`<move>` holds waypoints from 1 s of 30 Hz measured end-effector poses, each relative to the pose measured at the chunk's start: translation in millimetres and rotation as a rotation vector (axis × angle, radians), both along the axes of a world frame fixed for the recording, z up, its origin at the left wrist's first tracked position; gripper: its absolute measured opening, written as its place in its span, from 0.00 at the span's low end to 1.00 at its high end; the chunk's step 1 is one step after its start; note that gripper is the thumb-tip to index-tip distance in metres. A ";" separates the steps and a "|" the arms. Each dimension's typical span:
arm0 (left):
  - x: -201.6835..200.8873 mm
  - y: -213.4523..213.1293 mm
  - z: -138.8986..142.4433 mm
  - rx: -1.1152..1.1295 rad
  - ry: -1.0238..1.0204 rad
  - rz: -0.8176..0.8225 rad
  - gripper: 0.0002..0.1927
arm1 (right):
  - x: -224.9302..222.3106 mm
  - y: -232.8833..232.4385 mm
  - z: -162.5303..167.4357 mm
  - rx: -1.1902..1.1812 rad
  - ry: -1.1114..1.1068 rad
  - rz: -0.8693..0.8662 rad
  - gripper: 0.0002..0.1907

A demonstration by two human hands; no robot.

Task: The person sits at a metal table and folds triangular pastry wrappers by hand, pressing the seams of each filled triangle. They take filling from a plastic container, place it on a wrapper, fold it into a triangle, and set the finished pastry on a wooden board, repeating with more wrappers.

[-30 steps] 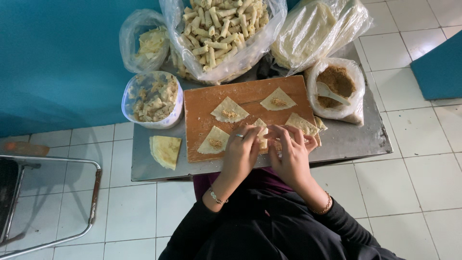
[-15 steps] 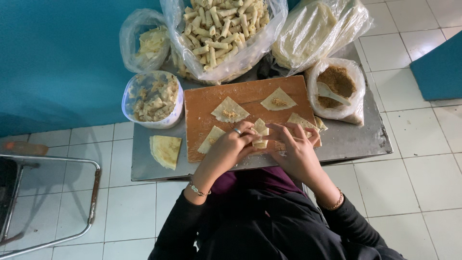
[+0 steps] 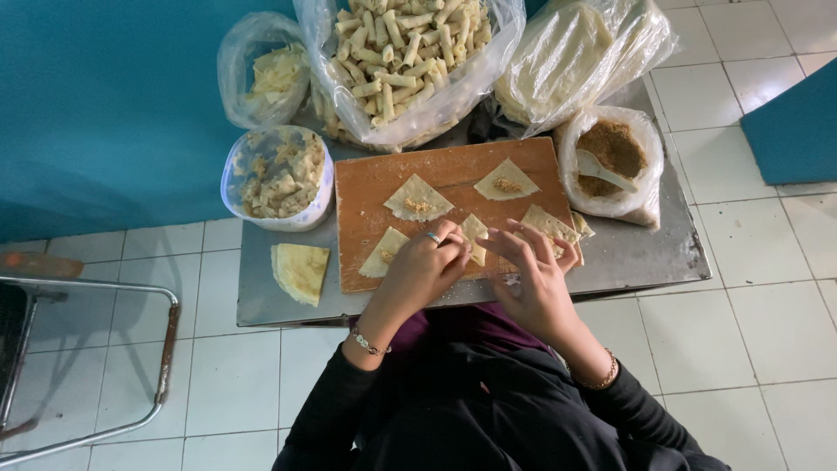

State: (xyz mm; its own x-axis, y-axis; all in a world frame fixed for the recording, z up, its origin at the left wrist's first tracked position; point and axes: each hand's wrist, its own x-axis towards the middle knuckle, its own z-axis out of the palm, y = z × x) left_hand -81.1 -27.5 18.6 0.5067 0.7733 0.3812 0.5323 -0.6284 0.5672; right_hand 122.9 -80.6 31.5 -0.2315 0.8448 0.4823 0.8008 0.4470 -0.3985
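Note:
On the wooden cutting board lie several triangular pastry wrappers with filling, one at the top middle and one at the top right. My left hand and my right hand meet at the board's near edge, both pinching a small pale wrapper that is being folded. Another wrapper lies just left of my left hand, and one sits under my right fingers.
A metal table carries the board. Behind it stand a large bag of rolled pastries, a bag of flat wrappers, a smaller bag, a bowl of scraps, and a bag of brown filling with a spoon. A stack of wrappers lies left. A metal chair frame stands at the left.
Both hands have drawn closer together over the middle wrapper and folded it narrower; my left hand shifted slightly right, uncovering the wrapper at the lower left.

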 end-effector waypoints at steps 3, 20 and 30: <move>-0.5 -1.3 1.0 0.022 -0.062 -0.001 0.07 | 0.9 -0.2 -2.7 0.022 -0.033 -0.022 0.27; 6.7 7.2 3.1 -0.226 -0.172 0.097 0.06 | -4.4 25.4 5.3 -0.027 -0.002 -0.031 0.05; 8.9 18.0 -3.7 -0.158 -0.200 0.057 0.07 | -14.6 23.2 -4.0 -0.011 -0.058 -0.157 0.08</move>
